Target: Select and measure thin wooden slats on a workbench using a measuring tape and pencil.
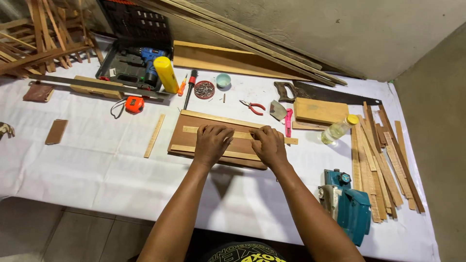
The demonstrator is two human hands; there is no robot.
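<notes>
Toward the far edge of the white-covered table (97, 165) an open black tool case (127, 58) holds a blue cordless drill (149, 60), with a yellow cylinder (166, 74) lying at its right side. Just right of these sit a small round dish of nails or screws (204, 89) and a small pale green bowl (223, 80); what the bowl holds cannot be told. Near the right edge a clear plastic bottle with a yellow cap (338, 128) lies tilted, holding pale liquid. At the middle of the table lies a brown wooden board (194, 140) with pale thin strips laid across it. The left hand (212, 142) and the right hand (268, 144) rest palm down, side by side, on the middle pale strip (190, 129), fingers curled and pressing on it rather than wrapped around it; both forearms reach in from the near edge. A teal power planer (350, 206) stands near the near right corner, beside a pile of wooden slats (383, 165) along the right edge. An orange tape measure (134, 104) lies left of the board, red-handled pliers (253, 106) beyond it, and a handsaw (330, 94) toward the far right corner.
</notes>
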